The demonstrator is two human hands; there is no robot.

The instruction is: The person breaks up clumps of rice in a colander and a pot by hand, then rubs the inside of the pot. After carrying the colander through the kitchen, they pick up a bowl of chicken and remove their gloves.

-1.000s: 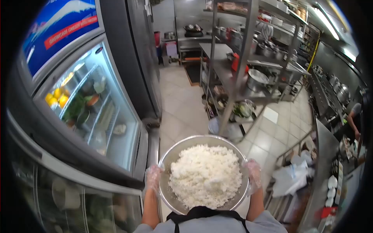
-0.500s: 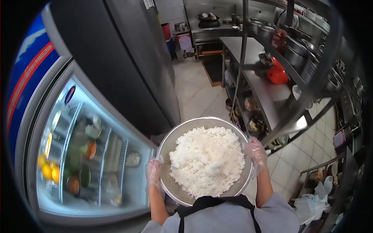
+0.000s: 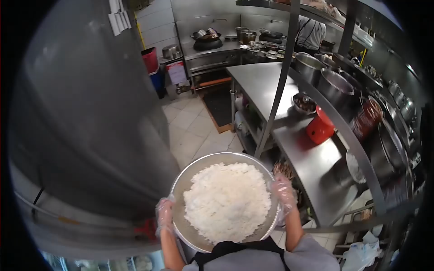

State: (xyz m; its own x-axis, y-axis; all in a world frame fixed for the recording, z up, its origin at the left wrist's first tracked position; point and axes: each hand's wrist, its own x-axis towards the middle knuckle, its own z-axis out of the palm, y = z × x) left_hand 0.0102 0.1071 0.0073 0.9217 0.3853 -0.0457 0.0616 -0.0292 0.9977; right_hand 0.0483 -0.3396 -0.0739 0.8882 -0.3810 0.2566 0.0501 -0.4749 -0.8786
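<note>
A wide metal bowl (image 3: 181, 225) is held level in front of my apron. White cooked rice (image 3: 228, 201) is heaped in it. My left hand (image 3: 165, 212), in a clear plastic glove, grips the bowl's left rim. On the opposite side my right hand (image 3: 284, 192), gloved the same way, is closed on the right rim. The fingers under the rim are partly hidden by the bowl.
A tall grey cabinet (image 3: 90, 113) stands close on my left. Steel counters (image 3: 260, 83) run along the right, bearing a red container (image 3: 321, 128) and large pots (image 3: 334, 83). Tiled floor (image 3: 190, 131) leads to a dark mat (image 3: 218, 108). Another person (image 3: 311, 34) stands at the back.
The view has swung and moved forward past the lit glass-door fridge, now only at the lower left edge. The bowl of rice stays in both hands. The counters look closer.
</note>
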